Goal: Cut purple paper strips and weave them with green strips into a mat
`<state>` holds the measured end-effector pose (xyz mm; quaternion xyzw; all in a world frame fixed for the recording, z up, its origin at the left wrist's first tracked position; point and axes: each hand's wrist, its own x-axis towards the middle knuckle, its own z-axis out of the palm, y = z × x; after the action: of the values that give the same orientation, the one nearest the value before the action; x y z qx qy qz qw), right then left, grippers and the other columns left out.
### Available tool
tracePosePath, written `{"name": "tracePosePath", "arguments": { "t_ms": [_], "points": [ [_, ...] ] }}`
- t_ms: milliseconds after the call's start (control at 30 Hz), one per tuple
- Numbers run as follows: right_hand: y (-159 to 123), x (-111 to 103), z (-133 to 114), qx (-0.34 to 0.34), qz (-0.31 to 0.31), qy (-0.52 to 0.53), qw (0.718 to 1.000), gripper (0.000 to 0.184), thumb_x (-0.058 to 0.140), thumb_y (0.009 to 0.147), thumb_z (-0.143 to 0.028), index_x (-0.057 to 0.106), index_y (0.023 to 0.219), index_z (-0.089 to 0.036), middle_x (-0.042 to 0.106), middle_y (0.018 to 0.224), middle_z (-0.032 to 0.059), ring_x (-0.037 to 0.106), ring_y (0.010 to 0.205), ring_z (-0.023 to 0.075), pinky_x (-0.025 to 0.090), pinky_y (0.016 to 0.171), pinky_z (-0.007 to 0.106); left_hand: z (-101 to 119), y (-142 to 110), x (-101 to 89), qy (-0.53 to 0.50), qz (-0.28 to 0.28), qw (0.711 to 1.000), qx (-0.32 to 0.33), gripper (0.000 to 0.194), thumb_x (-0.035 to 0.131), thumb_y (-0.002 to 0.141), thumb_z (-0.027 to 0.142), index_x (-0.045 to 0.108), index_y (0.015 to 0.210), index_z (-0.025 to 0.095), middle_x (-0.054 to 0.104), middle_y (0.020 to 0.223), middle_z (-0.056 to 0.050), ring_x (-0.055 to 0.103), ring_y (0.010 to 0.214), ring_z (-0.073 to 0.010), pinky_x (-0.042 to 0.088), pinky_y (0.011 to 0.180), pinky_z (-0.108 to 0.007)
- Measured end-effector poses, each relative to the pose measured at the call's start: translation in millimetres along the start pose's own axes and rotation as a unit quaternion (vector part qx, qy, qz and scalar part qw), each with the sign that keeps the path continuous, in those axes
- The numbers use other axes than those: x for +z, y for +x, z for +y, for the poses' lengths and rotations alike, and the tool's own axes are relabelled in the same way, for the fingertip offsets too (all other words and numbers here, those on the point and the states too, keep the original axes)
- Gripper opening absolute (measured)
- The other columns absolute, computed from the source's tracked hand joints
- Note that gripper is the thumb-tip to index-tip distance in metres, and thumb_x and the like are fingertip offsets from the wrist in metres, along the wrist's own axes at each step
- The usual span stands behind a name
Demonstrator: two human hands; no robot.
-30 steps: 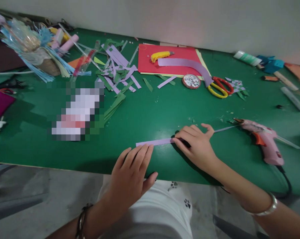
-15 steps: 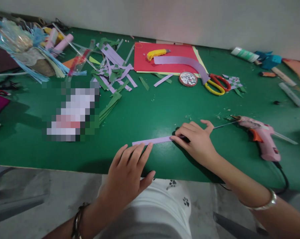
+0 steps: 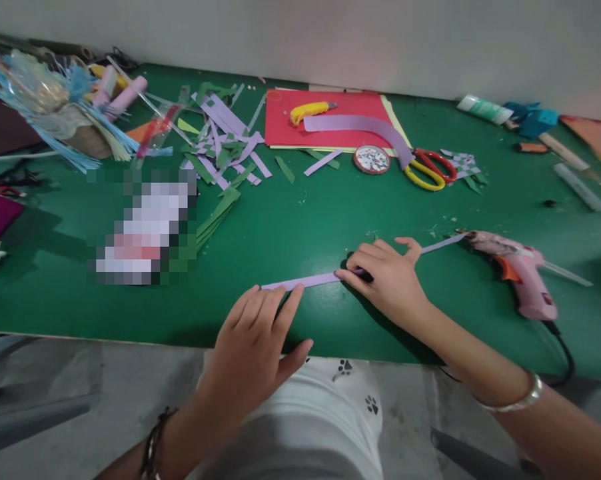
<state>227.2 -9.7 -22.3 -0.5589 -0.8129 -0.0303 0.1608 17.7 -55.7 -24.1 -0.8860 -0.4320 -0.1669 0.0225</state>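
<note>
A long lilac paper strip (image 3: 300, 281) lies flat on the green table (image 3: 300, 227), running from near my left fingertips to the glue gun's tip. My left hand (image 3: 253, 343) rests flat at the table's front edge, fingers stretched out and touching the strip's left end. My right hand (image 3: 388, 280) presses down on the middle of the strip with its fingers curled over it. The strip's right end passes under that hand and comes out toward the pink glue gun (image 3: 518, 270).
At the back lie a red sheet (image 3: 330, 120) with a yellow cutter (image 3: 309, 111) and a wide lilac strip, a round tin (image 3: 372, 159), scissors (image 3: 430, 171), and a heap of green and lilac strips (image 3: 220, 143). Craft clutter sits far left; tubes and pens far right.
My right hand has slid a little leftward along the strip, pressing it down. More of the strip's right end now shows beside the glue gun. My left hand has barely moved.
</note>
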Motion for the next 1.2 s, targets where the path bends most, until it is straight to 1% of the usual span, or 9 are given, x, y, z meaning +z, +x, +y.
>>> {"name": "tracePosePath", "arguments": {
  "t_ms": [167, 300, 400, 500, 667, 800, 900, 1067, 1200],
  "points": [
    [-2, 0, -15, -0.010, -0.010, 0.020, 1.000, 0.030, 0.049, 0.083, -0.034, 0.054, 0.058, -0.018, 0.055, 0.056, -0.0053, 0.047, 0.061, 0.0106, 0.014, 0.082, 0.036, 0, 27, 4.5, -0.028, 0.025, 0.999, -0.007, 0.034, 0.039, 0.087, 0.025, 0.050, 0.115, 0.010, 0.057, 0.098, -0.011, 0.051, 0.087, -0.0211, 0.043, 0.071, -0.031],
    [-3, -1, -26, -0.025, 0.001, 0.034, 0.999, 0.031, 0.044, 0.087, -0.033, 0.057, 0.062, -0.019, 0.057, 0.059, -0.0044, 0.049, 0.061, 0.0110, 0.017, 0.082, 0.035, -3, 41, 14.9, -0.044, -0.019, 0.999, 0.012, 0.019, 0.041, 0.087, 0.019, 0.059, 0.090, 0.016, 0.058, 0.080, -0.004, 0.051, 0.067, -0.0151, 0.038, 0.056, -0.026],
    [-6, -5, -22, -0.039, -0.012, 0.066, 0.997, 0.027, 0.045, 0.086, -0.031, 0.059, 0.066, -0.019, 0.059, 0.062, -0.0033, 0.050, 0.063, 0.0115, 0.022, 0.082, 0.034, -11, 43, 13.6, -0.065, -0.056, 0.996, 0.022, 0.021, 0.040, 0.088, 0.019, 0.058, 0.078, 0.016, 0.056, 0.072, -0.002, 0.050, 0.065, -0.0148, 0.036, 0.055, -0.026],
    [-12, -10, -12, -0.059, -0.039, 0.106, 0.992, 0.022, 0.047, 0.086, -0.029, 0.060, 0.071, -0.018, 0.061, 0.068, -0.0007, 0.051, 0.066, 0.0121, 0.030, 0.073, 0.028, -24, 39, 5.5, -0.054, -0.077, 0.995, 0.035, 0.020, 0.040, 0.087, 0.017, 0.056, 0.075, 0.017, 0.056, 0.071, -0.001, 0.049, 0.064, -0.0153, 0.034, 0.054, -0.027],
    [-20, -14, -9, -0.086, -0.049, 0.098, 0.990, 0.024, 0.043, 0.088, -0.024, 0.061, 0.074, -0.017, 0.061, 0.070, 0.0026, 0.050, 0.065, 0.0127, 0.033, 0.061, 0.025, -38, 32, -3.7, -0.036, -0.109, 0.992, 0.052, 0.025, 0.035, 0.088, 0.014, 0.056, 0.073, 0.015, 0.054, 0.070, -0.003, 0.047, 0.064, -0.0151, 0.033, 0.054, -0.027],
    [-20, -12, -15, -0.106, -0.008, 0.044, 0.993, 0.028, 0.041, 0.088, -0.021, 0.062, 0.071, -0.017, 0.060, 0.065, 0.0018, 0.047, 0.062, 0.0125, 0.033, 0.062, 0.026, -28, 36, -1.3, -0.064, -0.083, 0.992, 0.076, 0.022, 0.037, 0.088, 0.018, 0.057, 0.081, 0.015, 0.056, 0.078, -0.004, 0.049, 0.069, -0.0158, 0.035, 0.056, -0.027],
    [-23, -12, -12, -0.105, -0.002, 0.040, 0.994, 0.027, 0.042, 0.088, -0.022, 0.062, 0.072, -0.017, 0.061, 0.065, 0.0017, 0.047, 0.062, 0.0126, 0.032, 0.062, 0.026, -19, 41, 2.5, -0.095, -0.064, 0.990, 0.078, 0.022, 0.037, 0.088, 0.017, 0.057, 0.078, 0.014, 0.056, 0.076, -0.003, 0.050, 0.070, -0.0145, 0.038, 0.059, -0.025],
    [-31, -15, 3, -0.041, -0.016, 0.096, 0.994, 0.026, 0.043, 0.088, -0.028, 0.061, 0.072, -0.018, 0.061, 0.068, 0.0008, 0.049, 0.063, 0.0117, 0.031, 0.066, 0.026, -20, 42, 9.1, -0.120, -0.032, 0.991, 0.049, 0.025, 0.036, 0.088, 0.016, 0.054, 0.071, 0.014, 0.056, 0.071, -0.002, 0.052, 0.068, -0.0127, 0.039, 0.057, -0.023],
    [-30, -16, -3, -0.009, 0.016, 0.028, 0.999, 0.031, 0.041, 0.089, -0.029, 0.060, 0.067, -0.020, 0.061, 0.063, -0.0026, 0.049, 0.061, 0.0109, 0.022, 0.080, 0.034, -20, 42, 14.2, -0.105, -0.010, 0.994, 0.029, 0.022, 0.041, 0.087, 0.021, 0.054, 0.070, 0.015, 0.056, 0.068, -0.002, 0.052, 0.064, -0.0129, 0.037, 0.053, -0.023]
  ]
}}
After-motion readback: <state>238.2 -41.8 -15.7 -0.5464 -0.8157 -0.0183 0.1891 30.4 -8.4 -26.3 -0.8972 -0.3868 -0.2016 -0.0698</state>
